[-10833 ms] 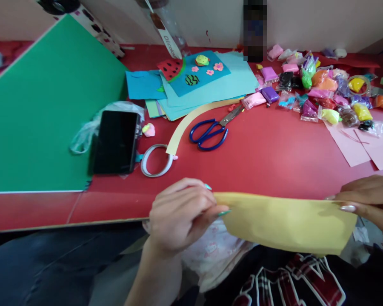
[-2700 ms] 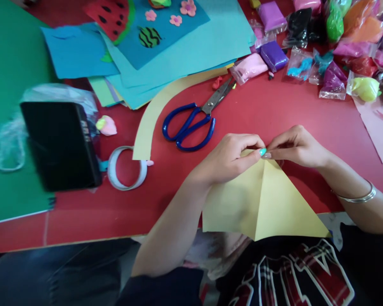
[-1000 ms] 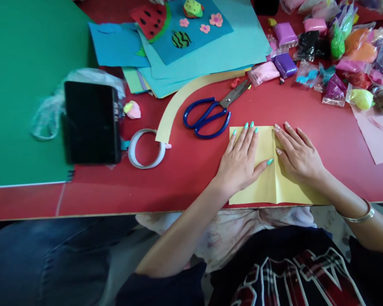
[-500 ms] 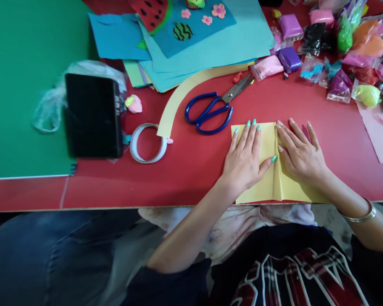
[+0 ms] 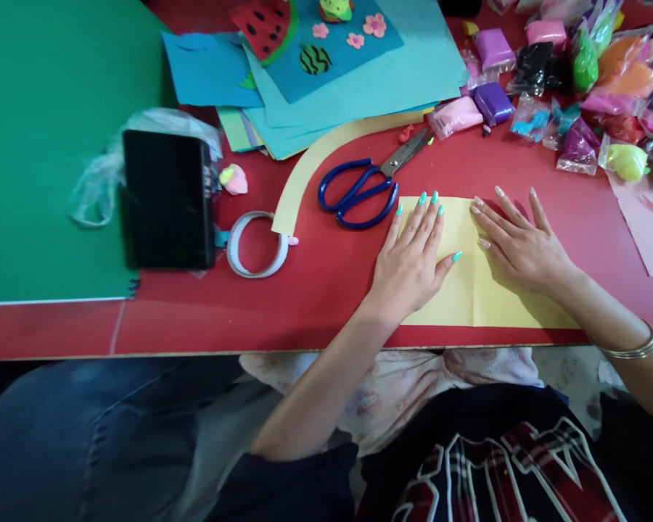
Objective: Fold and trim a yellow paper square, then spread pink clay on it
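Observation:
A sheet of yellow paper (image 5: 465,297) lies flat on the red table, with a crease running down its middle. My left hand (image 5: 413,264) rests palm down on the paper's left half, fingers stretched out and thumb toward the crease. On the right half my right hand (image 5: 527,243) lies with its fingers spread, partly covering the sheet. Just left of the paper's far corner are scissors (image 5: 367,185) with blue handles, blades apart a little or closed, I cannot tell which. A curved yellow paper strip (image 5: 310,170) lies beyond them.
A roll of tape (image 5: 233,250) sits beside a black device (image 5: 168,203) on the left. Coloured paper sheets (image 5: 353,90) bearing clay shapes lie at the back. Several bagged clay packets (image 5: 493,101) crowd the far right. A green board (image 5: 59,181) covers the left side.
The yellow paper has slid away from the table's front edge and its raised crease now lies flatter. My right hand has shifted slightly right; my left thumb has drawn back from the crease.

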